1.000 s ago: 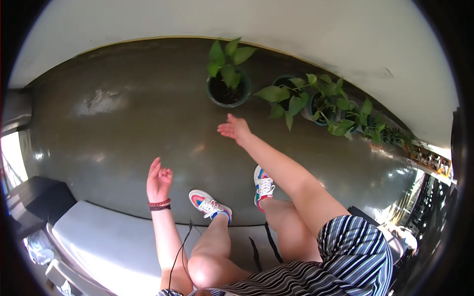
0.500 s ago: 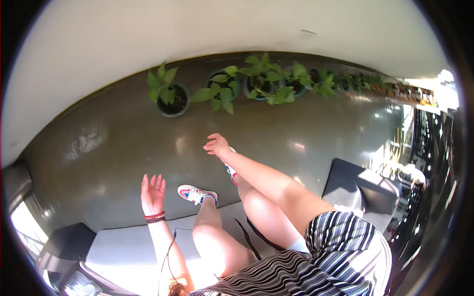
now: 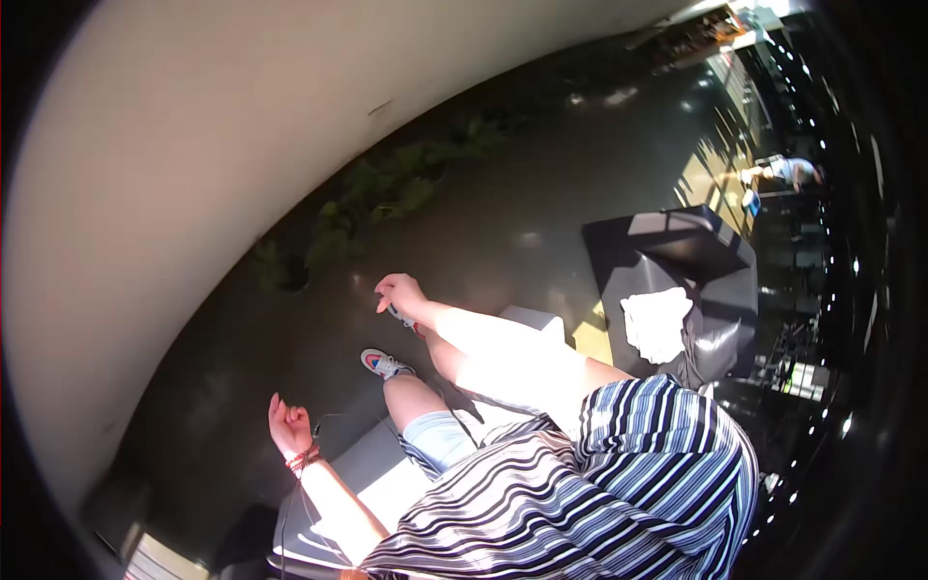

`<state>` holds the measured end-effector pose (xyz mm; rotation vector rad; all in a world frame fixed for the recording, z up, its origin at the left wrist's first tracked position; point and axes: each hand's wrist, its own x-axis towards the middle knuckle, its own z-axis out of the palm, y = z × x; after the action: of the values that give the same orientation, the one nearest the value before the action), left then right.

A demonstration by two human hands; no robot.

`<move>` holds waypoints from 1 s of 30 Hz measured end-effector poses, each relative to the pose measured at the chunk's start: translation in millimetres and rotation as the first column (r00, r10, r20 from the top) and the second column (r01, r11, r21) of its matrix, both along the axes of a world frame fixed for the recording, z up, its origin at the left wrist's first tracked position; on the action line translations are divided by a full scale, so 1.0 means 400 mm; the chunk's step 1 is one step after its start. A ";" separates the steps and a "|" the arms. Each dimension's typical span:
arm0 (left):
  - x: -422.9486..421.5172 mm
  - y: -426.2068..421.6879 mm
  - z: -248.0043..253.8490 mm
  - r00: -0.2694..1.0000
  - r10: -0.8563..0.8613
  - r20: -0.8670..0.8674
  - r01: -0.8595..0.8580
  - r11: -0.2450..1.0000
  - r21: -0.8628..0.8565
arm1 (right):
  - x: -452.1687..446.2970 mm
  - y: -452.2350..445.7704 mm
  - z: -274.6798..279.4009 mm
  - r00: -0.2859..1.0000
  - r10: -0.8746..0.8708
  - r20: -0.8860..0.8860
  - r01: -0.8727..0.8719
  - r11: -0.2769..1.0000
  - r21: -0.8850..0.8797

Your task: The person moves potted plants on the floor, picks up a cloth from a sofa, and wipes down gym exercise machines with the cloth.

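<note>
My left hand [image 3: 290,425] is raised at the lower left above the dark floor [image 3: 464,242], holding nothing. Its fingers are partly curled but apart, and bracelets [image 3: 303,460] circle the wrist. A thin cable [image 3: 286,522] runs beside that forearm. Reaching forward over my leg, my right hand [image 3: 399,293] has loosely bent fingers with nothing visible in them. It appears just above one sneaker [image 3: 406,319] in the view; I cannot tell whether they touch. The other sneaker [image 3: 384,364] rests on the floor between the two hands.
Potted plants [image 3: 401,184], now very dark, line the base of the pale wall [image 3: 193,145]. I sit on a light grey seat [image 3: 362,464]. A black seat [image 3: 720,261] to the right carries a white cloth [image 3: 657,324]. Farther right, a person [image 3: 793,172] is visible.
My view has swung right, showing more of the black seat and white cloth, and the floor looks darker. My left hand's fingers have curled from a spread pose; my right hand's fingers are more bent.
</note>
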<state>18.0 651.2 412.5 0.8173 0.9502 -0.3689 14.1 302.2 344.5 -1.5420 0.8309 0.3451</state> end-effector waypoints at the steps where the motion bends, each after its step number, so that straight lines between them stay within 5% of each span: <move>1: -0.005 0.010 0.016 0.999 -0.041 0.023 0.040 0.999 0.030 | -0.010 -0.020 0.059 0.998 -0.056 0.037 0.057 0.998 -0.018; 3: -0.004 0.010 0.039 0.986 -0.153 0.068 0.155 0.988 -0.021 | -0.037 -0.068 0.099 0.992 -0.115 0.049 0.115 0.993 -0.004; 5: 0.018 -0.083 0.107 0.980 -0.196 0.027 0.194 0.979 0.066 | -0.076 -0.131 0.162 0.998 -0.043 -0.043 0.032 0.974 -0.225; 6: 0.042 -0.153 0.085 0.956 -0.291 -0.025 0.292 0.947 0.131 | -0.099 -0.196 0.076 0.996 -0.063 -0.065 0.051 0.983 -0.179; 9: 0.074 -0.289 0.143 0.876 -0.482 -0.009 0.469 0.846 0.254 | -0.235 -0.265 0.043 0.824 -0.477 0.304 0.521 0.850 -0.077; 10: 0.102 -0.313 0.135 0.826 -0.563 0.011 0.541 0.800 0.260 | -0.279 -0.295 0.085 0.828 -0.482 0.287 0.538 0.827 -0.164; 11: 0.137 -0.352 0.129 0.781 -0.623 0.043 0.604 0.772 0.200 | -0.326 -0.336 0.107 0.751 -0.616 0.239 0.622 0.781 0.057; 13: 0.224 -0.434 0.056 0.677 -0.729 0.104 0.725 0.684 0.077 | -0.407 -0.394 0.075 0.681 -0.717 0.151 0.710 0.697 0.104; 14: 0.204 -0.562 0.144 0.708 -0.703 0.066 0.688 0.708 0.160 | -0.441 -0.417 0.088 0.635 -0.759 0.147 0.767 0.641 -0.005; 16: 0.253 -0.672 0.131 0.546 -0.820 0.171 0.815 0.567 0.116 | -0.542 -0.454 0.049 0.578 -0.787 0.218 0.812 0.525 -0.256; 17: 0.279 -0.730 0.117 0.463 -0.856 0.229 0.865 0.493 0.092 | -0.602 -0.470 0.035 0.653 -0.748 0.117 0.721 0.567 -0.399; 19: 0.304 -0.852 0.099 0.392 -0.884 0.256 0.900 0.426 0.092 | -0.699 -0.462 -0.041 0.408 -0.810 0.420 0.901 0.284 -0.329; 21: 0.262 -1.006 0.110 0.254 -0.918 0.304 0.936 0.313 0.161 | -0.821 -0.458 -0.094 0.328 -0.874 0.359 0.887 0.154 -0.436; 23: 0.253 -1.132 0.095 0.078 -0.956 0.282 0.971 0.137 0.197 | -0.952 -0.437 -0.084 -0.108 -0.945 0.310 0.986 -0.061 0.156; 25: 0.139 -1.261 0.170 -0.024 -0.988 0.154 0.945 0.027 0.326 | -1.056 -0.411 -0.057 -0.197 -0.969 0.151 0.978 -0.205 -0.044; 26: 0.164 -1.305 0.126 -0.122 -0.967 0.225 0.963 -0.060 0.262 | -1.100 -0.395 -0.041 -0.239 -0.969 0.065 0.958 -0.246 -0.146; 29: 0.118 -1.467 0.157 -0.331 -0.936 0.123 0.942 -0.321 0.097 | -1.197 -0.280 -0.029 -0.302 -0.947 -0.105 0.885 -0.238 -0.399; 30: 0.076 -1.508 0.174 -0.395 -0.900 0.184 0.913 -0.363 0.185 | -1.228 -0.244 -0.032 -0.327 -0.933 -0.150 0.854 -0.224 -0.471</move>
<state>48.5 48.1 482.2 1.4824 -0.4585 -1.8334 -477.2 204.8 331.8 -0.3116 2.3370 -0.7011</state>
